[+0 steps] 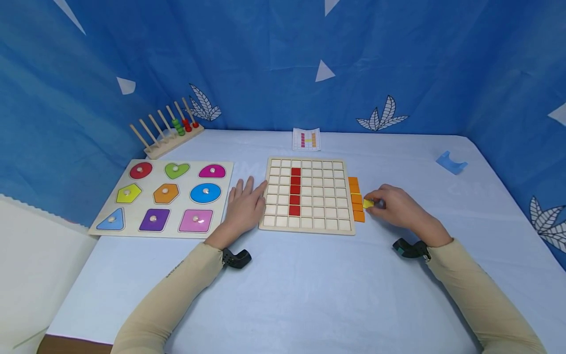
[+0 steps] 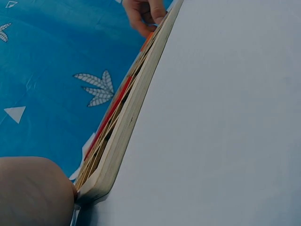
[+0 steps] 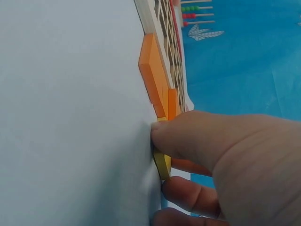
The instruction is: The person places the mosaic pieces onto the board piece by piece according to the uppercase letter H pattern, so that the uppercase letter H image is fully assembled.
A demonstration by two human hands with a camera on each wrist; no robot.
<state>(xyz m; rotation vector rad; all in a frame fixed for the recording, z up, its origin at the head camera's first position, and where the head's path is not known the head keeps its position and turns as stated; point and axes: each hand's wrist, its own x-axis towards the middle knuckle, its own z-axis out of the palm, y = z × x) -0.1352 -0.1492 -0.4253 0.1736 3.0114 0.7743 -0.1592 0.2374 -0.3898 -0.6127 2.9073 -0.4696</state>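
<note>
A square wooden grid board point(image 1: 314, 232) lies mid-table, with a column of red tiles point(image 1: 295, 189) in its cells. My left hand point(image 1: 244, 206) rests flat beside the board, fingers spread, thumb side at its left edge. To the right of the board, orange tiles point(image 1: 358, 216) lie in a short column along its edge. My right hand point(image 1: 398, 207) pinches a yellow tile point(image 1: 368, 203) between thumb and fingers, right by the orange tiles. In the right wrist view the yellow tile point(image 3: 162, 165) shows under the thumb, low over the tabletop.
A knobbed shape puzzle point(image 1: 146, 194) lies at left, a peg abacus point(image 1: 174, 142) with green and red beads behind it. A pattern card point(image 1: 306, 139) lies behind the grid board. A blue curved piece point(image 1: 451, 162) sits at the far right.
</note>
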